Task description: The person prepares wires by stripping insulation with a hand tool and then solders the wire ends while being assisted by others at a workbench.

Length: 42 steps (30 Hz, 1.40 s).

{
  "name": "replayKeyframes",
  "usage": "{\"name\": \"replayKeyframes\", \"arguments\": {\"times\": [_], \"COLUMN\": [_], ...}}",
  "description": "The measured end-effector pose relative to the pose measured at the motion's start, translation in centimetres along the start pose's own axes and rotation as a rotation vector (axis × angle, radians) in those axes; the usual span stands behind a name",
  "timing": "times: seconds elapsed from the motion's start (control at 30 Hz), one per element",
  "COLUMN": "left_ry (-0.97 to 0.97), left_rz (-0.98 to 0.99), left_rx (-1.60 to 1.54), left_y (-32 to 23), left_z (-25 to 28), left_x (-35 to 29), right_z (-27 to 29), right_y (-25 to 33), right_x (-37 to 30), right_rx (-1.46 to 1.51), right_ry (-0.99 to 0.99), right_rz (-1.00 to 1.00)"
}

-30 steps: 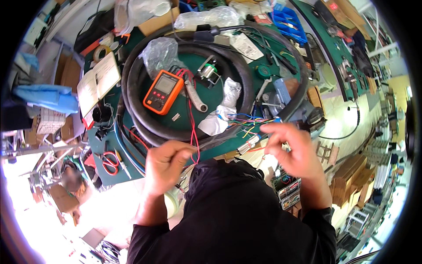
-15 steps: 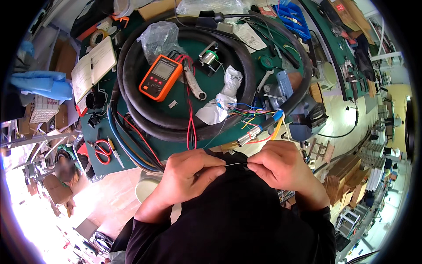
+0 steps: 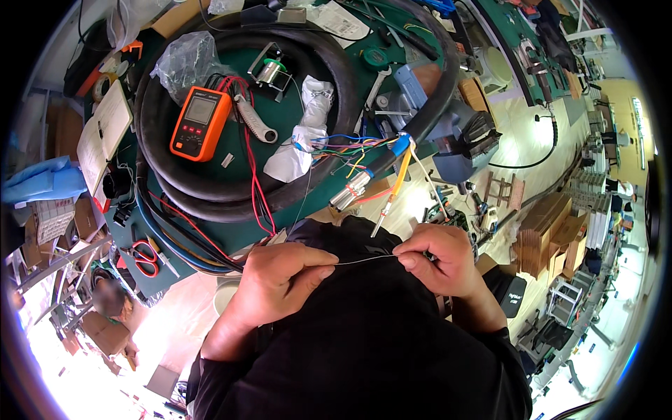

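Note:
A thin silvery solder wire runs between my two hands, in front of my dark clothing. My left hand pinches one end of this stretch between thumb and forefinger. At the other end my right hand pinches it the same way. A fine strand also trails from the bench down toward my left hand. Beyond my hands, a thick black cable ends in split coloured wires, a silver connector and a yellow lead. A spool on a wire stand sits inside the cable coil.
An orange meter with red and black leads lies within the coil, near crumpled white wrapping and a grey-handled tool. Red-handled scissors rest at the bench's left edge. An open notebook lies farther back. Cardboard boxes stand at right.
My hands have moved farther apart, so a longer stretch of solder wire shows between them. The view has shifted, placing the bench things farther left and up.

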<state>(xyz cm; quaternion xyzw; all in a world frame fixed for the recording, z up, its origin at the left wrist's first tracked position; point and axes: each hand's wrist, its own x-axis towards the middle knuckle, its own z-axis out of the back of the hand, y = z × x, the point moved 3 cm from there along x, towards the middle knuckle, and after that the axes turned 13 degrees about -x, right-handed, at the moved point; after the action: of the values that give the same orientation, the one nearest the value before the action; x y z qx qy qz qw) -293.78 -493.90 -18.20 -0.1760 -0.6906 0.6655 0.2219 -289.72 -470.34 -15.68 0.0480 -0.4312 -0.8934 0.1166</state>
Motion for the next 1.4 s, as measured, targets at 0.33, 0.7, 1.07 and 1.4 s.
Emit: {"name": "replayKeyframes", "arguments": {"times": [0.33, 0.7, 1.07, 1.4], "left_ry": [-0.384, -0.992, -1.136, -1.14], "left_rz": [0.153, -0.067, 0.03, -0.151], "left_rx": [0.034, 0.176, 0.261, 0.06], "left_y": [1.7, 1.5, 4.7, 4.7], "left_z": [-0.2, 2.9, 6.4, 15.5], "left_x": [-1.9, -4.3, -6.5, -1.3], "right_z": [-0.5, 0.9, 1.6, 3.2], "right_y": [-6.7, -8.3, -8.3, -4.6], "right_x": [-3.7, -3.5, -1.8, 1.0], "right_rx": [0.216, 0.227, 0.069, -0.051], "right_ry": [-0.248, -0.241, -0.265, -0.466], "right_rz": [-0.453, -0.409, -0.319, -0.364]}}
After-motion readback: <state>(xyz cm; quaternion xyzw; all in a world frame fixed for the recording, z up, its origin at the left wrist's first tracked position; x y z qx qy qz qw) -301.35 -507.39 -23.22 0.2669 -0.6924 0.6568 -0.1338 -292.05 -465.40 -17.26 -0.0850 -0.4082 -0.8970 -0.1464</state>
